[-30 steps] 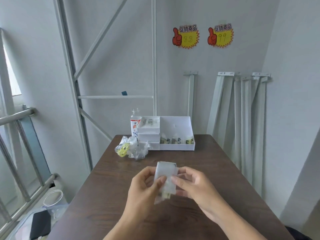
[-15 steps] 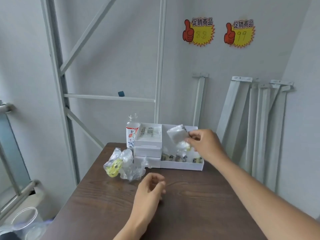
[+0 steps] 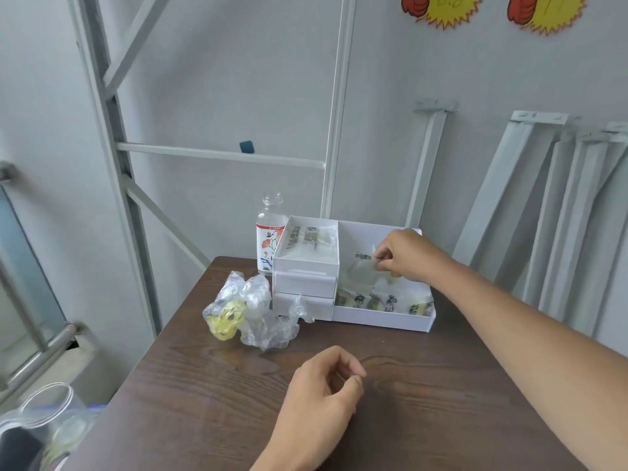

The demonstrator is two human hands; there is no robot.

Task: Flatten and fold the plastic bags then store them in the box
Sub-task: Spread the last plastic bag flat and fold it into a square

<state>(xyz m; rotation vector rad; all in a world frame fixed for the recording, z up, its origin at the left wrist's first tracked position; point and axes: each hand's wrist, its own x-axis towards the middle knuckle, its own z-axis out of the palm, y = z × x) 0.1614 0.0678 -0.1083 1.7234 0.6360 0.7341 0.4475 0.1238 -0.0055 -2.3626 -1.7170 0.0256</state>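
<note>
My right hand reaches into the open right compartment of the white box and pinches a folded clear plastic bag, held low among the folded bags standing along the front wall. More folded bags lie in the box's raised left tray. A heap of crumpled clear bags, one with a yellow print, lies on the brown table left of the box. My left hand hovers over the table's middle, fingers loosely curled, holding nothing.
A glass bottle with a red-and-white label stands behind the box's left corner. The box has two small drawers facing me. Grey metal rails lean on the wall at right. A clear jar sits low at left, beyond the table edge.
My right hand carried the folded bag from in front of me to the box and has lowered it into the right compartment. My left hand let go and stayed over the table.
</note>
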